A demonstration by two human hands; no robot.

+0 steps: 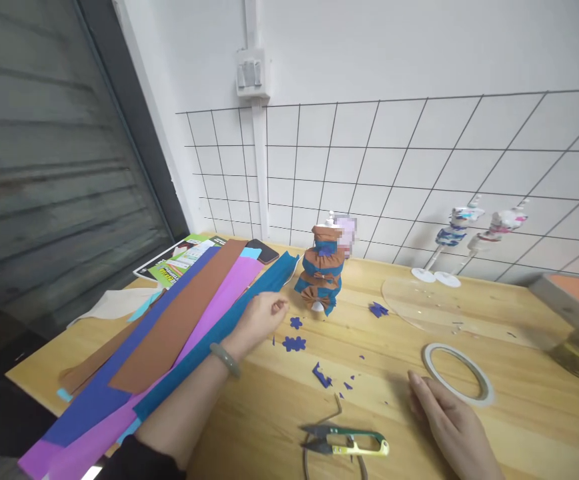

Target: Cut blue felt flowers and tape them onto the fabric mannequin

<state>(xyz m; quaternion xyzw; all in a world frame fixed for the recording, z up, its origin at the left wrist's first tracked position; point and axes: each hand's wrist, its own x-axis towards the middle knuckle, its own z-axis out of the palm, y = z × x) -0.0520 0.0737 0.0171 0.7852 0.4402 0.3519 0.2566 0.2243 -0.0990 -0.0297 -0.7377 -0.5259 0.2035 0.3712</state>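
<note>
My left hand (262, 320) reaches over the teal paper strip (169, 370), its fingers curled into a pinch. Whether anything is between the fingertips cannot be made out. Just beyond stands a small figure (322, 267) dressed in tiered brown and teal paper with bows. Dark blue paper flowers (294, 344) lie on the table beside that hand. Closed too, with thumb against curled fingers, my right hand (449, 420) is near a white tape roll (427, 353); what it holds, if anything, is hidden. Thread snips (347, 441) rest between the hands, on a brown cord (339, 403).
Blue, brown and purple paper strips (184, 320) cover the table's left side, with a phone (263, 251) and printed sheets (182, 263) behind. Blue scraps (322, 375) are scattered centrally. Two small figures on stands (449, 243) stand at the back right, near a grey-edged box (549, 300).
</note>
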